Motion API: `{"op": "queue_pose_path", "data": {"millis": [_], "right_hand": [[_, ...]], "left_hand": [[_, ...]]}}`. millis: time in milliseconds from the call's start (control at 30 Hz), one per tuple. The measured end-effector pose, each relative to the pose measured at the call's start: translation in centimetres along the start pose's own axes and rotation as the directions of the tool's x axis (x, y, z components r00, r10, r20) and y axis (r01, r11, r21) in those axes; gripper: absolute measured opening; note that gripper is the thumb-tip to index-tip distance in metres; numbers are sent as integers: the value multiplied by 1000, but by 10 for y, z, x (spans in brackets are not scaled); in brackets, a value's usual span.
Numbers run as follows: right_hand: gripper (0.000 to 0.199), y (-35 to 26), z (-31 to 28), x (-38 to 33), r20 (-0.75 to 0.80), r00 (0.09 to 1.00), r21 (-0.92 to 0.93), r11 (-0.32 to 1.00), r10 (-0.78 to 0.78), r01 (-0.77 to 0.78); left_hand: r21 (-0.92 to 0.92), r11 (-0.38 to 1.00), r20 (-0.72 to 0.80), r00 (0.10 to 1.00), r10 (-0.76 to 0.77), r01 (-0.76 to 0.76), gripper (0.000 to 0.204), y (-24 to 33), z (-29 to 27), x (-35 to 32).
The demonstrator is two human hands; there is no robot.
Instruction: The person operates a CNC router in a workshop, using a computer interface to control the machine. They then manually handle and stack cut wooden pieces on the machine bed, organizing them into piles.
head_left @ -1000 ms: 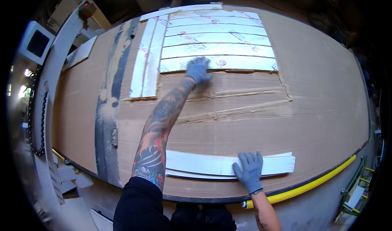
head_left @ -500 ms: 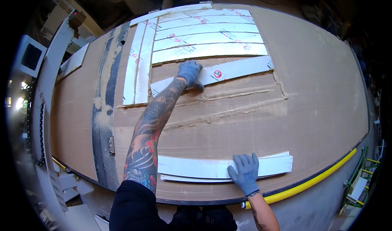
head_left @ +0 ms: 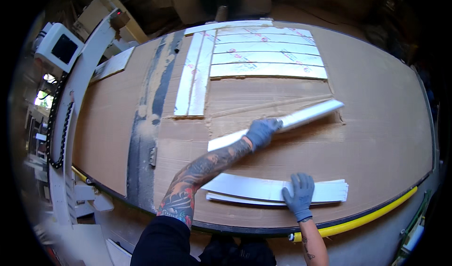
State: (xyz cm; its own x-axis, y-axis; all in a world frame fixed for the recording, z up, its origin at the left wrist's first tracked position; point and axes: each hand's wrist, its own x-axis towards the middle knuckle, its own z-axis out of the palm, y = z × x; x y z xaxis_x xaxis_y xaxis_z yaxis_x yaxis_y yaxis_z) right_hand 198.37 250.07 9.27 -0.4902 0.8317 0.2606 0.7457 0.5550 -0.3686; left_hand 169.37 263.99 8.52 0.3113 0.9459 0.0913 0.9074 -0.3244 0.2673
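My gloved left hand (head_left: pixel 262 133) is closed round a long white board strip (head_left: pixel 314 114). The strip is tilted above the table, its right end farther from me, with one edge turned up. My gloved right hand (head_left: pixel 300 195) rests, fingers spread, on a small stack of white strips (head_left: pixel 249 187) along the near edge. Beyond the held strip, several white strips with printed film (head_left: pixel 268 54) lie side by side crosswise. Left of them, two more white strips (head_left: pixel 194 73) run away from me.
The wide brown tabletop (head_left: pixel 386 106) bears dusty cut grooves. A dark dusty band (head_left: pixel 162 96) crosses it on the left, near a machine gantry (head_left: pixel 89 78) with a screen box (head_left: pixel 59 47). Along the near right edge runs a yellow tube (head_left: pixel 362 219).
My left hand has lifted the strip from beside the laid-out ones and brought it nearer and to the right. The right hand stays on the stack. The view has shifted.
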Motion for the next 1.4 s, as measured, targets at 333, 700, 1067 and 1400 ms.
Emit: {"op": "queue_pose_path", "data": {"millis": [333,700,1067,1400], "right_hand": [[43,-34,-16,2,-102,994,-204,977,46,-66],[35,-45,17,-18,-73,993,-161,981,95,-106],[44,-57,45,-32,-197,967,-300,929,161,-216],[44,-59,45,-21,-183,973,-300,934,140,-191]], "left_hand": [[-6,928,-13,928,373,-373,43,112,4,-166],[-229,899,-120,927,355,-374,19,103,13,-191],[-244,806,-160,797,-582,540,64,-211,-76,-159],[-24,285,48,286,-957,958,113,-291,-107,-163]]}}
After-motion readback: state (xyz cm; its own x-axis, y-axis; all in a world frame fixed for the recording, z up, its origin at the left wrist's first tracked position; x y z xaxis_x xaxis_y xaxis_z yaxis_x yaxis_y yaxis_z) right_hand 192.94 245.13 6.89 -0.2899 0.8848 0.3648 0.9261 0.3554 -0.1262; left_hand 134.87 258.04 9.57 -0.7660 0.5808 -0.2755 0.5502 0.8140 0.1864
